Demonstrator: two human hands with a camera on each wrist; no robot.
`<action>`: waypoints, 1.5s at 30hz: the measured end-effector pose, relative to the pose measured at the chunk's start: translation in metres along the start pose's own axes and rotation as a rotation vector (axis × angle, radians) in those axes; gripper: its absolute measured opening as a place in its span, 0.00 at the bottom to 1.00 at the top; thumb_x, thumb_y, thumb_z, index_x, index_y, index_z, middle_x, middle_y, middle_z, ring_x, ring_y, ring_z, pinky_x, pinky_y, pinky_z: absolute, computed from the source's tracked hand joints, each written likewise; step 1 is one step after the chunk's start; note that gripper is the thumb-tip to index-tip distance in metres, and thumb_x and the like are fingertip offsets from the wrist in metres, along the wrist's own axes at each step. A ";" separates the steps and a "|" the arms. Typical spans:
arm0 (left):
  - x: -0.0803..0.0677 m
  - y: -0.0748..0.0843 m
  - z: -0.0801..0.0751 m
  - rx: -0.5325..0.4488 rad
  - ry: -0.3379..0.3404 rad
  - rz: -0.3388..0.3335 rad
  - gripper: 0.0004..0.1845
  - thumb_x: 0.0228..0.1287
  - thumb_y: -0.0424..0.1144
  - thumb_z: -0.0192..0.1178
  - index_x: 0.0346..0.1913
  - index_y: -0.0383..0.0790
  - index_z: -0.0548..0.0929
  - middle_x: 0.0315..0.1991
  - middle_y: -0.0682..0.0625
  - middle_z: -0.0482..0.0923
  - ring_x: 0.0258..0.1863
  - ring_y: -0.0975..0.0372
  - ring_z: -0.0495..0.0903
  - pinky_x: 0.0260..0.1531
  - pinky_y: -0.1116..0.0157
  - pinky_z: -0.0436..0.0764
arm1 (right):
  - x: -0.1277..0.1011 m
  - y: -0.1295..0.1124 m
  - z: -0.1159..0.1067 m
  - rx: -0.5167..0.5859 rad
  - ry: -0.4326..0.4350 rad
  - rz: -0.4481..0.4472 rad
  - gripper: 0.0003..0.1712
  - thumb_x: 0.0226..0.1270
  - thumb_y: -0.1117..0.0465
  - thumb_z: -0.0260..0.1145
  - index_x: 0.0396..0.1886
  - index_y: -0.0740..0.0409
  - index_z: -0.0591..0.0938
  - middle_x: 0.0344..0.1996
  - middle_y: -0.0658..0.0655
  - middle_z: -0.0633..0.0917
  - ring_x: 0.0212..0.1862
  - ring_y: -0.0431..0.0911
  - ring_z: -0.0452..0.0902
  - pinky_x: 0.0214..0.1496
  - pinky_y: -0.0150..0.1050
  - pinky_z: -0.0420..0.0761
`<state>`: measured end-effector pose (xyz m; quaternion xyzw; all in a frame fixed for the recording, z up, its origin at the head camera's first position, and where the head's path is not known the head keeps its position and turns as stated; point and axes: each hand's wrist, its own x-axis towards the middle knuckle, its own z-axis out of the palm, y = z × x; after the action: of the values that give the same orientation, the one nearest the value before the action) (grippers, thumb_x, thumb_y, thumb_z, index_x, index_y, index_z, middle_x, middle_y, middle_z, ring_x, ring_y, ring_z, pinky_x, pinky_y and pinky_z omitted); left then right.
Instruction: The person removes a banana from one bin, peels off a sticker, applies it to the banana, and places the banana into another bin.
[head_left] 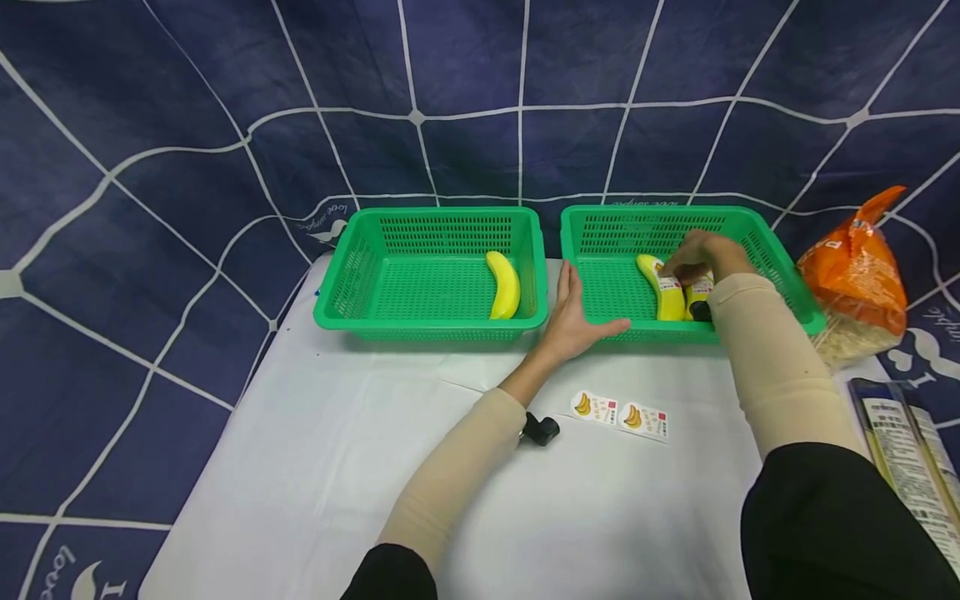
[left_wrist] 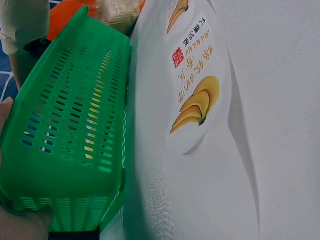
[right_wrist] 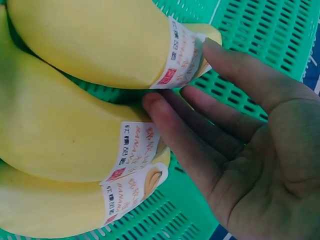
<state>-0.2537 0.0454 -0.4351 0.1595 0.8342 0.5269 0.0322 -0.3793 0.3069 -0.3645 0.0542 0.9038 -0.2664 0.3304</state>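
A: What is seen first, going from the largest thing down?

B: A white-covered table (head_left: 337,467) is set before a dark blue backdrop (head_left: 150,125) crossed by white lines. Two green baskets are placed side by side at the table's far edge. In the left basket (head_left: 429,271) a single unlabelled banana (head_left: 504,285) is laid. In the right basket (head_left: 780,267) the labelled bananas (head_left: 666,293) are kept, lying close together on the mesh floor.

A: And beside the baskets?

B: An orange bag (head_left: 855,267) is stood to the right of the right basket, and a printed packet (head_left: 903,442) is laid at the table's right edge. Two banana stickers (head_left: 621,414) are laid flat on the cloth, just in front of the right basket.

A: How are the hands placed?

B: The left hand (head_left: 573,321) is laid flat with fingers straight, the palm pressed against the near left corner of the right basket; nothing is gripped. The right hand (head_left: 701,254) is reached into that basket, over the bananas. From the right wrist view its fingers (right_wrist: 190,125) are shown nearly straight, the tips touching the paper label wrapped round one banana; nothing is clasped.
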 end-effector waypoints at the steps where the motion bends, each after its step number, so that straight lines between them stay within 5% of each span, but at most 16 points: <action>1: 0.000 0.001 0.000 0.005 0.001 0.000 0.66 0.52 0.56 0.71 0.77 0.44 0.32 0.79 0.55 0.21 0.79 0.54 0.40 0.73 0.51 0.60 | -0.001 -0.002 0.001 -0.022 0.008 0.001 0.19 0.64 0.55 0.69 0.41 0.69 0.81 0.24 0.51 0.86 0.29 0.39 0.82 0.41 0.36 0.85; 7: -0.002 0.001 -0.003 -0.003 0.005 -0.004 0.65 0.51 0.57 0.71 0.78 0.40 0.34 0.79 0.56 0.21 0.79 0.53 0.42 0.72 0.50 0.62 | -0.001 -0.008 0.005 -0.133 0.015 0.001 0.24 0.63 0.54 0.69 0.47 0.71 0.77 0.31 0.56 0.86 0.35 0.44 0.82 0.43 0.39 0.84; 15: -0.002 0.002 -0.002 0.003 -0.007 -0.010 0.65 0.52 0.57 0.71 0.77 0.44 0.32 0.79 0.57 0.21 0.79 0.54 0.42 0.73 0.51 0.62 | -0.002 -0.009 0.007 -0.139 0.035 0.021 0.29 0.62 0.58 0.69 0.53 0.75 0.70 0.31 0.59 0.85 0.34 0.45 0.83 0.41 0.39 0.84; 22: -0.003 0.005 -0.001 0.006 0.015 0.003 0.66 0.51 0.57 0.72 0.78 0.38 0.35 0.79 0.54 0.22 0.79 0.51 0.44 0.72 0.51 0.63 | -0.022 -0.014 -0.003 -0.148 0.056 -0.029 0.30 0.65 0.53 0.68 0.51 0.77 0.74 0.39 0.67 0.85 0.37 0.49 0.85 0.48 0.43 0.85; 31: -0.008 0.006 0.002 0.008 0.056 -0.006 0.64 0.51 0.58 0.71 0.78 0.40 0.37 0.80 0.52 0.27 0.78 0.50 0.47 0.72 0.50 0.62 | -0.057 -0.031 -0.004 -0.219 0.097 -0.119 0.34 0.62 0.46 0.70 0.54 0.72 0.80 0.51 0.72 0.82 0.33 0.47 0.82 0.39 0.37 0.85; 37: -0.018 0.005 0.000 0.029 0.046 0.001 0.62 0.55 0.56 0.70 0.78 0.39 0.37 0.80 0.49 0.28 0.79 0.51 0.44 0.73 0.51 0.61 | -0.077 -0.035 0.007 -0.255 0.106 -0.220 0.35 0.63 0.48 0.69 0.57 0.74 0.78 0.55 0.73 0.80 0.35 0.44 0.83 0.42 0.40 0.85; 42: -0.027 0.003 -0.004 0.064 0.008 0.031 0.61 0.56 0.52 0.70 0.78 0.39 0.36 0.80 0.49 0.27 0.79 0.53 0.40 0.74 0.51 0.59 | -0.092 -0.036 0.016 -0.272 0.169 -0.257 0.37 0.64 0.49 0.68 0.61 0.74 0.74 0.25 0.59 0.85 0.26 0.42 0.77 0.38 0.40 0.79; 45: -0.031 0.003 -0.006 0.080 -0.005 0.035 0.61 0.56 0.51 0.70 0.78 0.40 0.36 0.80 0.50 0.27 0.79 0.53 0.40 0.74 0.51 0.58 | -0.100 -0.038 0.022 -0.289 0.214 -0.282 0.36 0.64 0.48 0.67 0.61 0.72 0.75 0.24 0.58 0.87 0.28 0.46 0.81 0.41 0.46 0.80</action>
<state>-0.2253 0.0318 -0.4332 0.1764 0.8515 0.4935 0.0186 -0.2995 0.2709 -0.2995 -0.0926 0.9611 -0.1705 0.1965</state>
